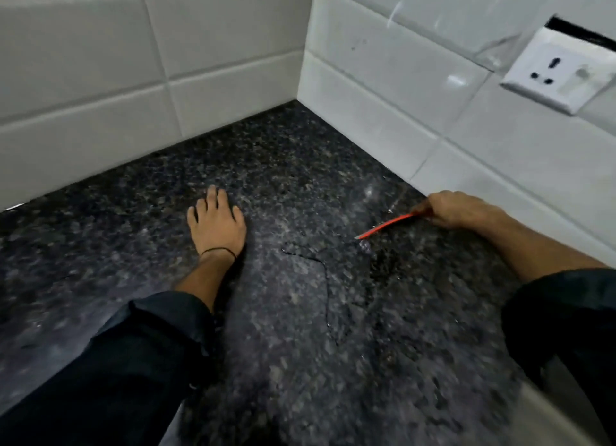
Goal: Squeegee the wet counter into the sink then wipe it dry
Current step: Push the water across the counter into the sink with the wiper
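A dark speckled granite counter (286,165) fills the corner between two white tiled walls. My left hand (216,222) lies flat on it, fingers spread, holding nothing. My right hand (456,210) is near the right wall, closed on a red squeegee (386,226) whose thin blade edge rests on the counter and points left. A film of water (313,279) with a wavy outline lies in front of the blade and toward me. No sink is in view.
White tiled walls (100,89) close the counter at the back and right. A white wall socket with switch (560,75) sits on the right wall above the counter. Dark sleeves cover both my forearms.
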